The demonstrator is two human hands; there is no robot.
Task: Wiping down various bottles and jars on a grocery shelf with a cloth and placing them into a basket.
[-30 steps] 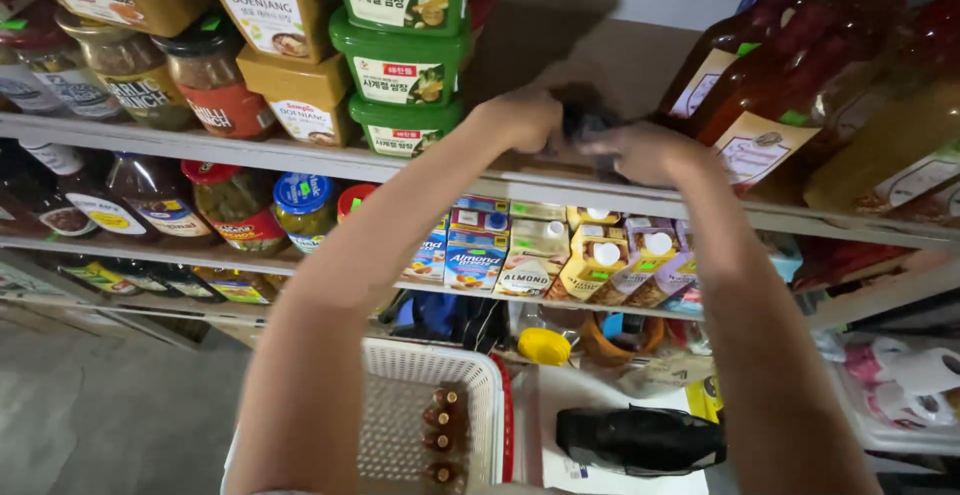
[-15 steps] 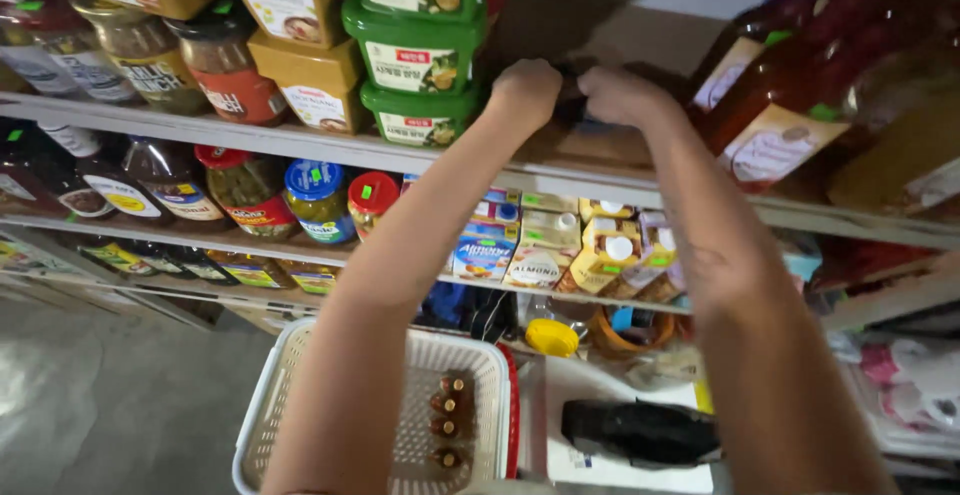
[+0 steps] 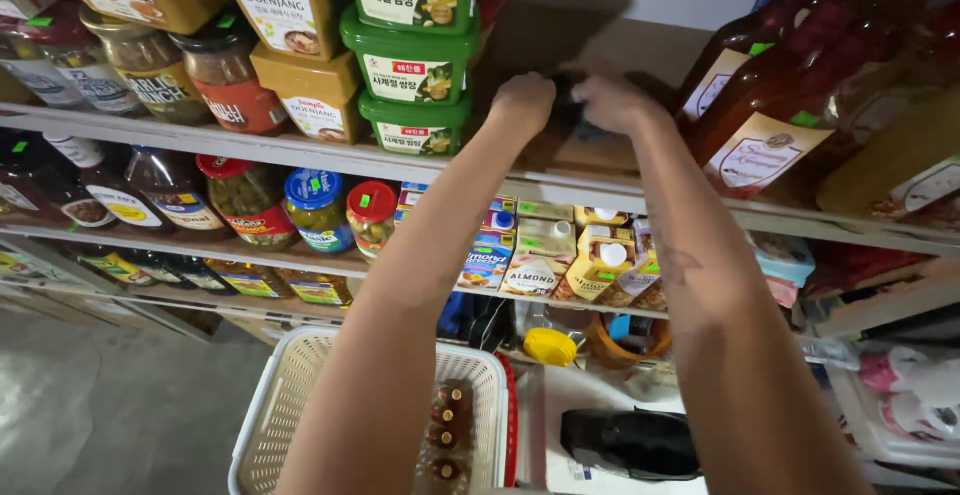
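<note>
While both arms reach up to the upper white shelf, the left hand and right hand close together on a small dark object between them, just right of the stacked green plastic tubs. It seems light and rigid, best held by its sides. Its shape and the fingers stay hidden in shadow.

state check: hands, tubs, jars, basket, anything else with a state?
left hand: closed on a dark item, on the shelf
right hand: closed on the same item
dark item: mostly hidden, kind unclear
green tubs: stacked, lids on
jars: upright, capped
basket: open, small bottles inside
</note>
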